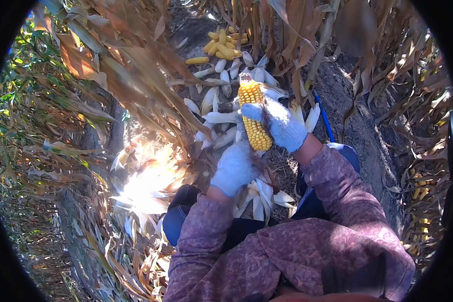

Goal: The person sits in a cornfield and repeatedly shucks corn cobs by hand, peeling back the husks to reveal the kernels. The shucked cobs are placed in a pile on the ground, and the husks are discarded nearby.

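A husked yellow ear of corn (256, 130) stands out in front of me, with brown silk along it. My right hand (281, 122), in a white knitted glove, is closed around its middle, the thumb across the kernels. Just below and to the left, my left hand (236, 166), gloved the same way, is at the lower end of the ear; its fingers are largely hidden, so its grip is unclear. Pale husks (264, 196) lie beneath my hands. Beyond them, several ears still in their husks (221, 117) are spread on the ground.
A pile of bare yellow ears (224, 45) lies at the far end. Sunlit loose husks (151, 181) are heaped at my left. Dry corn stalks (136, 64) lean in from the left, others from the right. A blue rod-like thing (324, 117) lies at right, and more yellow ears (422, 188) farther right.
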Demonstrator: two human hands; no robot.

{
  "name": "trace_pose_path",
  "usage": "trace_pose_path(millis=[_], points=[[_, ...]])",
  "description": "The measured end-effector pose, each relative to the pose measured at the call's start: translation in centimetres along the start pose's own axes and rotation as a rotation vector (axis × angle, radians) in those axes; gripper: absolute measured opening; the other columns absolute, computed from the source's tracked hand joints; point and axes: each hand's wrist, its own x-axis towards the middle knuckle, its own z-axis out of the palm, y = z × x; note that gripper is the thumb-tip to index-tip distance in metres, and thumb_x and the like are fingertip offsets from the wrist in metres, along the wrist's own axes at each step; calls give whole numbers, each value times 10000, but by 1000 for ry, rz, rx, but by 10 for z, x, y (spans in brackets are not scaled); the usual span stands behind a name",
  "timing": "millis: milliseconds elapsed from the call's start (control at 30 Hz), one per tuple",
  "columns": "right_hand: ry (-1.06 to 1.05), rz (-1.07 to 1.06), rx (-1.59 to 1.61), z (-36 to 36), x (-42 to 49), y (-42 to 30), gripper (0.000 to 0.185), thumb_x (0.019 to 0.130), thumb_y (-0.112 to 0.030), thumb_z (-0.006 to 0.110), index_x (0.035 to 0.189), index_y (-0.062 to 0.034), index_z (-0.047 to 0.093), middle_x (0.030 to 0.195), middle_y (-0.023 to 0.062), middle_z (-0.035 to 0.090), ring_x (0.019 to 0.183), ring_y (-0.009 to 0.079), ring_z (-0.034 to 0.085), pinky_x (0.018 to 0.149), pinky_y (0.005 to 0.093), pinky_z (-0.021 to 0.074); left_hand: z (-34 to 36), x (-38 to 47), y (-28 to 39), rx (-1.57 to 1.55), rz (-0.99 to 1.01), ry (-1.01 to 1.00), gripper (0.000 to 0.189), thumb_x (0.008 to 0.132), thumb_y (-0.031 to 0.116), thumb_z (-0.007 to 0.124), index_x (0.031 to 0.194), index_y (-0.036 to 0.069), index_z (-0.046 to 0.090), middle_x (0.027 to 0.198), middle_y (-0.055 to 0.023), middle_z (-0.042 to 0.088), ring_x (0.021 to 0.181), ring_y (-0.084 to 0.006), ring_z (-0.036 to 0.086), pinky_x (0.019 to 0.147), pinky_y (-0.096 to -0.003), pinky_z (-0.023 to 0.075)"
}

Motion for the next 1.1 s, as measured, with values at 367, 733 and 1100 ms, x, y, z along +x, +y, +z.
trace_pose_path(millis=[367,733,1100], points=[[130,43,514,0,16,19,367,895,-295,760,1113,-62,579,932,90,667,759,209,698,649,342,620,1,1,-11,28,-23,127,336,844,241,702,1095,25,650,889,-218,689,827,-415,685,720,-484,555],[84,-16,782,-8,14,18,395,918,-394,697,1066,-42,598,872,123,677,741,268,693,659,401,609,-16,5,11,-69,85,263,357,830,298,759,1039,28,657,863,-190,704,794,-380,704,695,-458,550],[185,-195,499,-28,14,-17,436,919,-343,708,1188,-35,557,924,120,647,803,254,692,668,391,619,-26,-4,7,195,413,-62,392,703,297,822,1002,90,673,787,-128,658,759,-363,678,680,-452,540]])
